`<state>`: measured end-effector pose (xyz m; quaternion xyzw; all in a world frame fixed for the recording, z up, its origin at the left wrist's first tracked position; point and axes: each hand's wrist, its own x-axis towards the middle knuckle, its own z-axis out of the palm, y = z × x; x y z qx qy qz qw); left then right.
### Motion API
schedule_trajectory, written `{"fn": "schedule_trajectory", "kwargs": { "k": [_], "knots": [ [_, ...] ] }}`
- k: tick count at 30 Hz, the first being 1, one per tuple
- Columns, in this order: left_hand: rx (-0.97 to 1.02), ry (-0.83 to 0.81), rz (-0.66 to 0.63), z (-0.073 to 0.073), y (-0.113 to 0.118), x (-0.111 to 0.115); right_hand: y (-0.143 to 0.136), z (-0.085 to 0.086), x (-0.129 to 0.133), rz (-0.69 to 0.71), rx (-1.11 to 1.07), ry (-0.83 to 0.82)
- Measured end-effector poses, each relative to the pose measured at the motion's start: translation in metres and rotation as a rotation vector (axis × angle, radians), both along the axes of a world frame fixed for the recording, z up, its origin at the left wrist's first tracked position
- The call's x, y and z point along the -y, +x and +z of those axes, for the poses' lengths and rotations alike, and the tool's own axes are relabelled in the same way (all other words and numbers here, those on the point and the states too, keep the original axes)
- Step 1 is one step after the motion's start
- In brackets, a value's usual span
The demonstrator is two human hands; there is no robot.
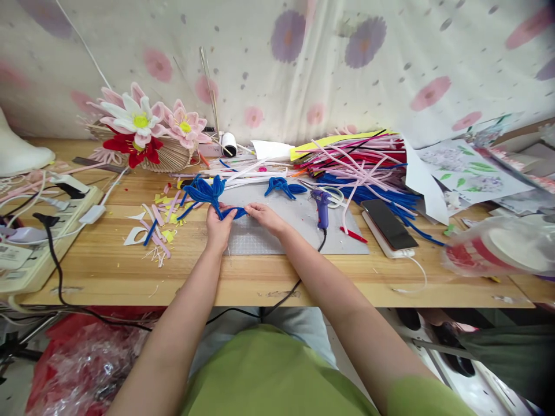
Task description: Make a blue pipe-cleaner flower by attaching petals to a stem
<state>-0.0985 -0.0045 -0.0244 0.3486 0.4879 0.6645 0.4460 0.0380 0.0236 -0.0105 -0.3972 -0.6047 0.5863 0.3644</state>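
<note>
Blue fuzzy petals form a pipe-cleaner flower [207,190] that my left hand [219,226] grips near its base. A loose blue petal [234,213] points right from the flower, its tip pinched between the fingers of my right hand [265,216]. Thin stem wire shows below my left hand. Beneath both hands lies a grey cutting mat [299,234]. More bent blue pipe-cleaner pieces [284,188] rest on the mat's far side. To the right is a purple glue gun [321,209], near red-handled tweezers or a similar red tool [353,234].
Bundled pipe cleaners [359,162] fill the back right. A phone [389,224] lies on a white power bank. Finished flowers [141,120] stand at back left. Colored scraps [161,222] litter the left side. A power strip [65,237] and plastic-wrapped tub [498,248] sit at opposite ends.
</note>
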Motion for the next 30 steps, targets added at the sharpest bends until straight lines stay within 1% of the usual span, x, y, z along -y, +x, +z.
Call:
{"fn": "schedule_trajectory", "kwargs": {
  "k": [2, 4, 7, 11, 14, 19, 22, 24, 26, 28, 30],
  "knots": [
    [-0.031, 0.019, 0.031, 0.001, 0.0, 0.001, -0.002, 0.002, -0.001, -0.018, -0.015, -0.019],
    [-0.018, 0.02, 0.034, 0.003, 0.001, 0.002, -0.005, 0.003, -0.001, -0.041, -0.029, -0.034],
    [0.075, -0.022, -0.037, 0.008, 0.0, 0.004, -0.007, 0.004, -0.001, -0.042, -0.079, -0.038],
    [0.17, -0.164, -0.171, 0.013, -0.001, 0.005, -0.005, 0.005, 0.0, 0.035, -0.154, -0.006],
    [0.159, -0.175, -0.18, 0.012, -0.001, 0.004, -0.002, 0.003, -0.001, 0.064, -0.14, -0.01],
    [0.114, -0.074, -0.084, 0.005, -0.001, 0.003, -0.003, 0.002, -0.005, -0.001, -0.073, -0.055],
    [0.093, -0.058, -0.043, 0.004, 0.0, 0.003, -0.005, 0.004, -0.007, -0.021, -0.033, -0.077],
    [0.087, -0.075, -0.059, 0.006, 0.0, 0.004, -0.006, 0.005, -0.007, -0.014, -0.011, -0.079],
    [0.095, -0.103, -0.109, 0.007, 0.0, 0.005, -0.005, 0.007, -0.007, -0.019, 0.011, -0.048],
    [0.106, -0.124, -0.145, 0.009, 0.0, 0.006, 0.001, 0.01, -0.005, -0.086, 0.034, 0.026],
    [0.117, -0.134, -0.137, 0.01, 0.0, 0.007, 0.015, 0.016, -0.001, -0.199, 0.056, 0.114]
  ]
}}
